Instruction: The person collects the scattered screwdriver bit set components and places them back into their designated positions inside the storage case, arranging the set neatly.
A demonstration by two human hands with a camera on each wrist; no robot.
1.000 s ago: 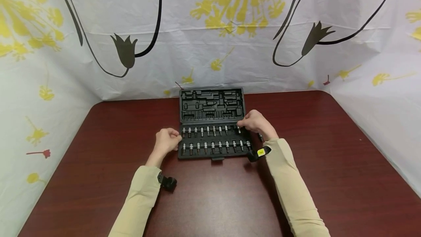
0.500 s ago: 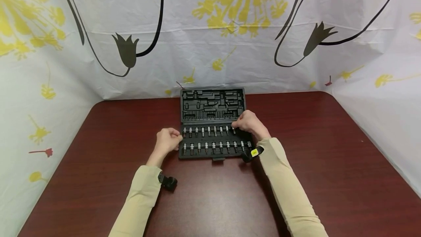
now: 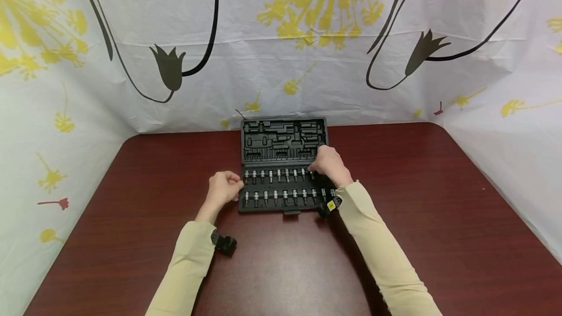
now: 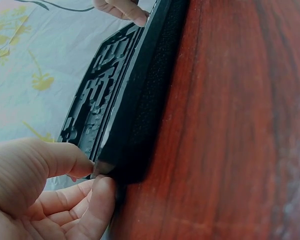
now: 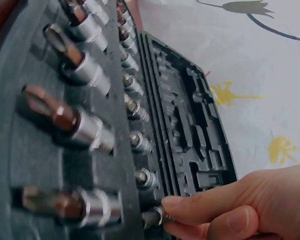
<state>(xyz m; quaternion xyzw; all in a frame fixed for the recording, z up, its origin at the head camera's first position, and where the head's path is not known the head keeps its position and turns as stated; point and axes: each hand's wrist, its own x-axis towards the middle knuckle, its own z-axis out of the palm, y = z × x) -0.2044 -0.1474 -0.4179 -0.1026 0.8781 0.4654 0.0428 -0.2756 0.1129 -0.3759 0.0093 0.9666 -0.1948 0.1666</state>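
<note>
An open black tool case (image 3: 276, 184) lies on the table with two rows of silver bit sockets, including a front-row bit socket (image 5: 92, 135) seen close in the right wrist view. My left hand (image 3: 223, 187) pinches the case's left front corner between thumb and fingers. At the right end of the back row, my right hand (image 3: 329, 164) pinches a bit socket (image 5: 153, 218) between thumb and forefinger. That socket sits low at its slot, in line with the others, and its upper end is partly hidden by the fingertips.
The case's moulded lid (image 3: 285, 140) is folded back toward a white patterned cloth (image 3: 281, 72) behind the table. Dark red-brown tabletop (image 3: 281, 267) surrounds the case. A small camera (image 3: 226, 245) is strapped to the left wrist, another camera (image 3: 325, 208) to the right.
My right hand has moved left along the back row with the bit socket, then lowered and turned at the row's right end. My left hand stays on the case's edge.
</note>
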